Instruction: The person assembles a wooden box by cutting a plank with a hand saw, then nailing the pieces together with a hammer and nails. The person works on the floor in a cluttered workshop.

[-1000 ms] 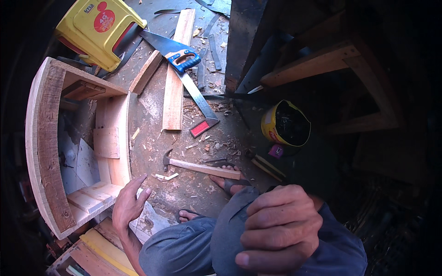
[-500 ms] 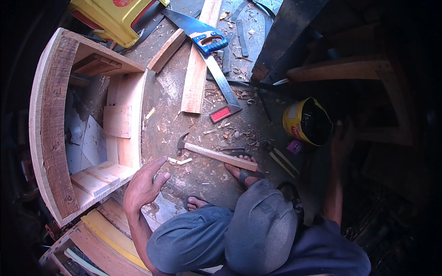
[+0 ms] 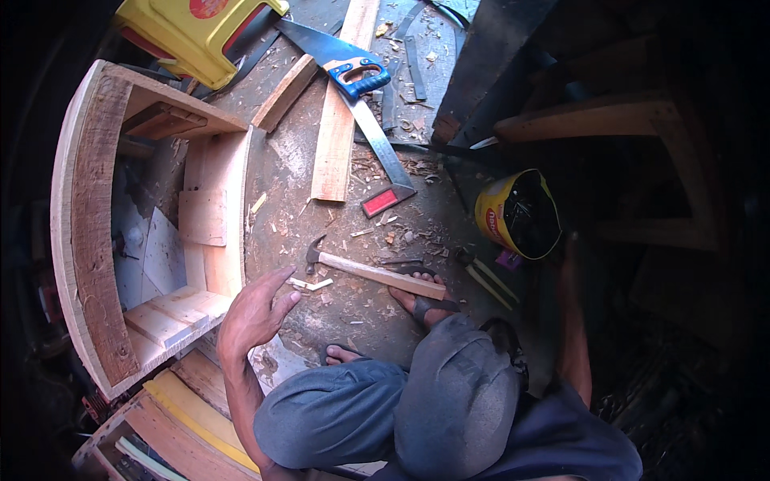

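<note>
My left hand (image 3: 257,313) is open beside the near corner of a wooden box frame (image 3: 96,240), thumb and fingers apart, nothing in it. Just past its fingertips, short pale wood scraps (image 3: 310,284) lie on the floor. My right hand (image 3: 569,256) is in deep shadow at the right side of a yellow bucket (image 3: 494,210); its fingers are too dark to make out, nor can I tell whether they touch the rim. Dark contents in the bucket are unclear. A claw hammer (image 3: 365,268) with a wooden handle rests across my sandalled foot (image 3: 433,309).
Beyond the hammer lie a try square (image 3: 381,156) with a red-inset stock, a blue-handled handsaw (image 3: 337,56) and a plank (image 3: 330,160). Pincers (image 3: 489,280) and a purple item (image 3: 508,259) sit by the bucket. A yellow stool (image 3: 176,32) is far left; wood shavings litter the floor.
The bucket has shifted slightly left and now covers more of the purple item. My right hand has moved left and a little lower with it. My left hand keeps nearly the same pose.
</note>
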Tool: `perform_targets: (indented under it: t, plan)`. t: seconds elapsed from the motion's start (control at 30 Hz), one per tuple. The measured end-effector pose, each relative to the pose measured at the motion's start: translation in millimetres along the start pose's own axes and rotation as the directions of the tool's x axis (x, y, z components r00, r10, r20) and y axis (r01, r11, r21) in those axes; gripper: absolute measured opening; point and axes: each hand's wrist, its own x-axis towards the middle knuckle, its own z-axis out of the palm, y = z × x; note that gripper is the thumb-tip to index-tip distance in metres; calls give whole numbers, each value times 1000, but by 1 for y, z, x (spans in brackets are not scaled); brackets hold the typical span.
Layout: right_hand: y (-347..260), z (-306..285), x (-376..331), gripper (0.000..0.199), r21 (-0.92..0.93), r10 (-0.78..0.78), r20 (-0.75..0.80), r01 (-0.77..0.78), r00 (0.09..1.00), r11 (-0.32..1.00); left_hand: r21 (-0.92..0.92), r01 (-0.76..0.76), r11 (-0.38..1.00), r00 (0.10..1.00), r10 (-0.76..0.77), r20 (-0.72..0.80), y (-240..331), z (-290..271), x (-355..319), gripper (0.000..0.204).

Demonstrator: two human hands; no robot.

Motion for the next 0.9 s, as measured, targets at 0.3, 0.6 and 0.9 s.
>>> perform_targets:
  t: [0.3,0.6,0.9]
  plan:
    - [-89,55,9,23,-707,-191,328,374,925,600,13,21,1000,1000,-21,20,2,2,-7,51]
    - [-14,89,67,24,-859,-161,512,508,844,-70,42,-17,999,996,21,-89,-9,-1,-24,50]
    - [4,95,90,25,-905,-190,417,425,889,1,-50,45,998,994,-50,-100,-4,-1,-35,50]
